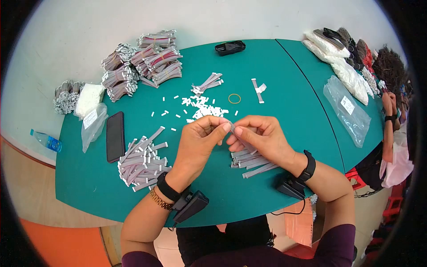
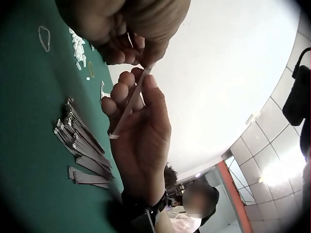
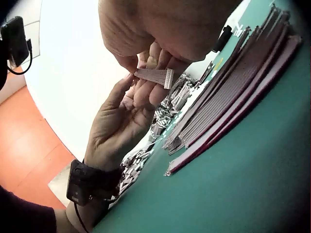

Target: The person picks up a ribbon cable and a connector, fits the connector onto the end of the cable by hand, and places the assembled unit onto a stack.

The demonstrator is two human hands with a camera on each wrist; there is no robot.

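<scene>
Above the middle of the green table, my left hand [image 1: 200, 140] and right hand [image 1: 264, 138] meet fingertip to fingertip. Between thumb and fingers, both pinch one end of a short grey ribbon cable [image 2: 132, 103]. Its length runs back along the right palm in the left wrist view. A white connector [image 3: 168, 78] shows on its free end in the right wrist view; the pinched end is mostly hidden by fingertips. Under the right hand lies a row of similar cables [image 1: 251, 161]. A loose heap of cables [image 1: 141, 162] spreads left of the left forearm.
Small white plastic pieces [image 1: 202, 108] lie scattered beyond the hands, near a rubber band [image 1: 234, 95] and a few cables [image 1: 209, 83]. Bundled cables [image 1: 155, 60] are stacked at the back left. A phone [image 1: 115, 136] lies left. Another person's arm [image 1: 388, 133] is at far right.
</scene>
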